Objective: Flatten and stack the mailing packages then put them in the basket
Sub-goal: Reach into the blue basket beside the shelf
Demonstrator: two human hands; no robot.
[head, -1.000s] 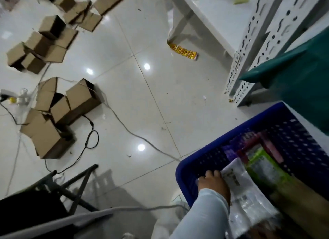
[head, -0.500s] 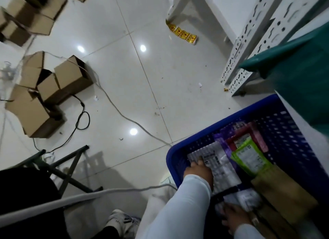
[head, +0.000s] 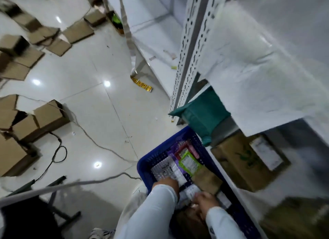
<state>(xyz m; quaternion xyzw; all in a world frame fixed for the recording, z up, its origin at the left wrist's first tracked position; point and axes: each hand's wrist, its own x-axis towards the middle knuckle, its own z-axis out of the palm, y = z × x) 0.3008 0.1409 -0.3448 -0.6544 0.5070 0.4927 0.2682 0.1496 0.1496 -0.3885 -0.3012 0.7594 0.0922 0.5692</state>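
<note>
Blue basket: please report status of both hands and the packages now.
Left hand and right hand both down in the blue basket, on the mailing packages; grip unclear. Packages lie flat inside. Nothing in the way.

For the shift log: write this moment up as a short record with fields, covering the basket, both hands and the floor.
basket: blue basket on the floor beside the white shelf
contents: clear packet, green packet, brown package
left hand: left hand inside the basket, on the clear packet; grip hidden
right hand: right hand inside the basket, among the packets; grip unclear
floor: open cardboard boxes, black cable, yellow strip
under shelf: teal bag, labelled carton
</note>
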